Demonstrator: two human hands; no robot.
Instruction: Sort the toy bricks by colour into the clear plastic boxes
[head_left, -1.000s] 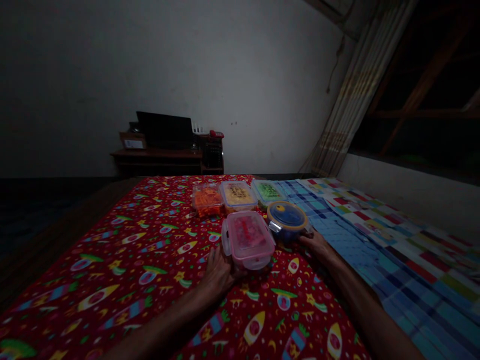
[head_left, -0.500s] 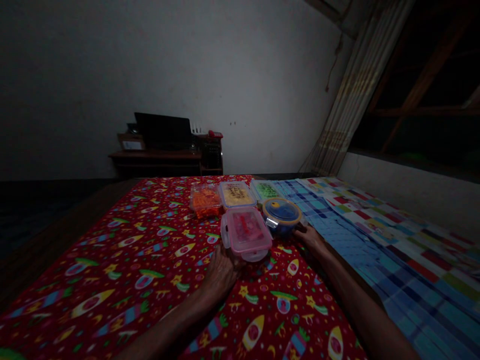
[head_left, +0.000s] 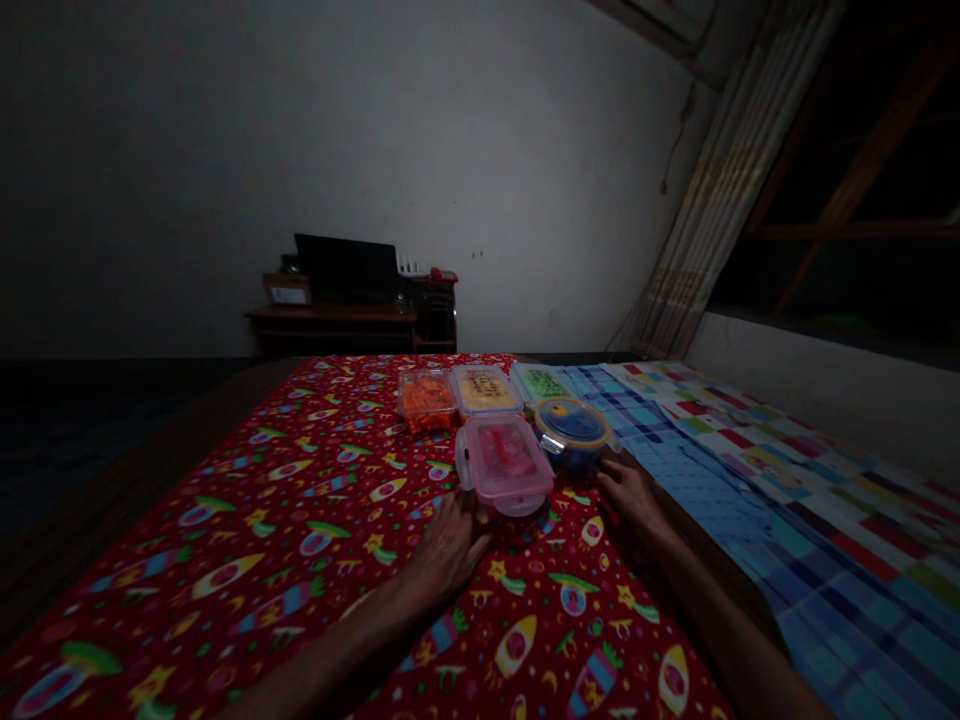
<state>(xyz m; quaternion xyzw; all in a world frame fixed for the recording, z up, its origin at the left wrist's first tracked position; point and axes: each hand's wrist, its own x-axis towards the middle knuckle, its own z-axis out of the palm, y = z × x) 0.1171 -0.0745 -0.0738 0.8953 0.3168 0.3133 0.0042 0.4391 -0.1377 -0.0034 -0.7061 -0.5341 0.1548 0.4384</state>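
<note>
We are resting our left hand [head_left: 450, 545], fingers open and empty, against the pink-lidded box [head_left: 504, 462]; our right hand [head_left: 630, 495], likewise open, is lying near the blue tub [head_left: 574, 430] right of it, both lidded.

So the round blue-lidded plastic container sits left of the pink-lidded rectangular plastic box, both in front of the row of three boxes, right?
Not quite. The head view shows the round blue-lidded plastic container right of the pink-lidded rectangular plastic box, not left. Both do sit in front of the row of three boxes.
</note>
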